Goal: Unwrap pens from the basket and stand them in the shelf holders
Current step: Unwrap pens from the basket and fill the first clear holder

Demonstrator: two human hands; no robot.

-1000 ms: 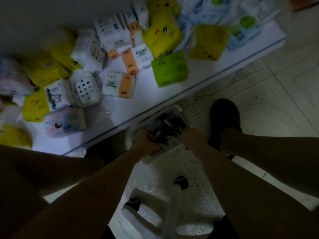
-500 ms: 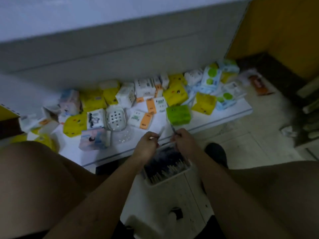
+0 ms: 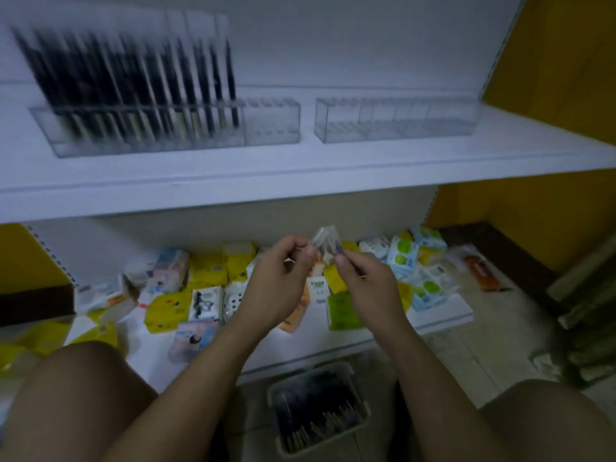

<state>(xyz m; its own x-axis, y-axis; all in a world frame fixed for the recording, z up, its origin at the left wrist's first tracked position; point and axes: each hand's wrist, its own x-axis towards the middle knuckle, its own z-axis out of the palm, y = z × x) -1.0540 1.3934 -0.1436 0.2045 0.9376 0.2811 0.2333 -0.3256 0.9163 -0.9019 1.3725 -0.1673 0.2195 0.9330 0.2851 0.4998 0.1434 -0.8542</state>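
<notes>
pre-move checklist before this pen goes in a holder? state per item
1. Grip on wrapped pen: ok, left hand and right hand both pinch it.
2. Unwrapped: not ok, clear film on it.
3. Free slot: ok, left holder has empty slots at its right end; right holder is empty.
4. Pen tip direction: cannot tell, blurred.
5. Basket stocked: ok, pens inside.

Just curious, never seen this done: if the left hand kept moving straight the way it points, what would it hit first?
The left hand points up and rightward, so it would likely meet the clear wrapper it pinches, then the right hand gripping the pen beyond. Depth is unclear.
</notes>
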